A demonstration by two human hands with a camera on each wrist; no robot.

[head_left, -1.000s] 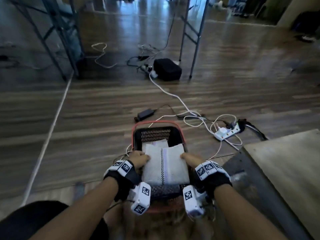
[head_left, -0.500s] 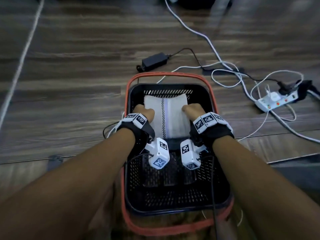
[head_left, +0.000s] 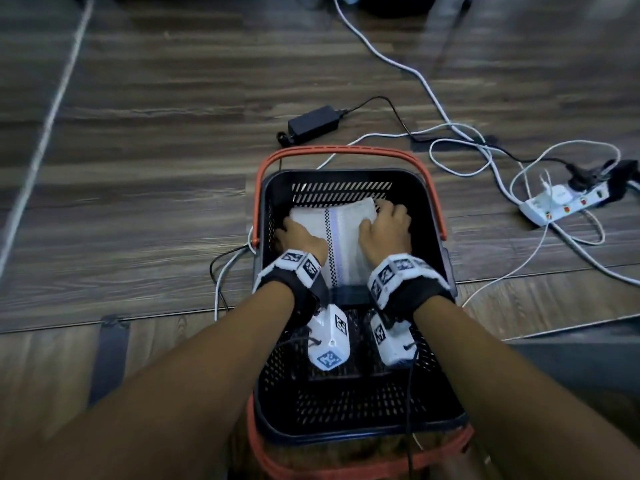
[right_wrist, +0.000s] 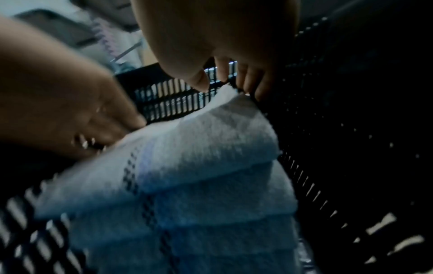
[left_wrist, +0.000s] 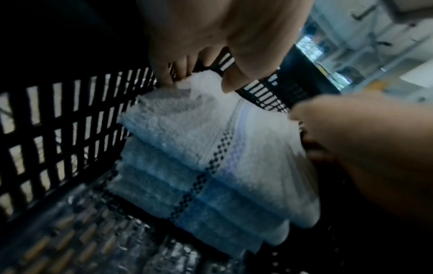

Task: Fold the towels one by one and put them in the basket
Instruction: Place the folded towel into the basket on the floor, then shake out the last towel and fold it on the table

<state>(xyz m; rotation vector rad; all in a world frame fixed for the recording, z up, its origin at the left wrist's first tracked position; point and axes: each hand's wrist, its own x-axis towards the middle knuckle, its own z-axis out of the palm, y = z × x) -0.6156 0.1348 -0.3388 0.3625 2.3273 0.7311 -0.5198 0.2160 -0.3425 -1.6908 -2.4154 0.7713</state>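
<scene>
Since we're leaning over the basket (head_left: pixel 349 431), our left hand (head_left: pixel 300 238) and right hand (head_left: pixel 383 227) sit equally close to the folded towel (head_left: pixel 341 237), fingers curled over its far corners. It's atop the stack against the far wall, stripe running away from us, so letting go means pulling straight back.

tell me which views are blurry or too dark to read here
Head view: dim but mostly sharp, the folded towel and basket clear, forearms soft and stretched near the bottom edge. Left wrist view: soft, the right hand smeared. Right wrist view: blurrier, the left hand smeared, the basket's right side nearly black.
</scene>
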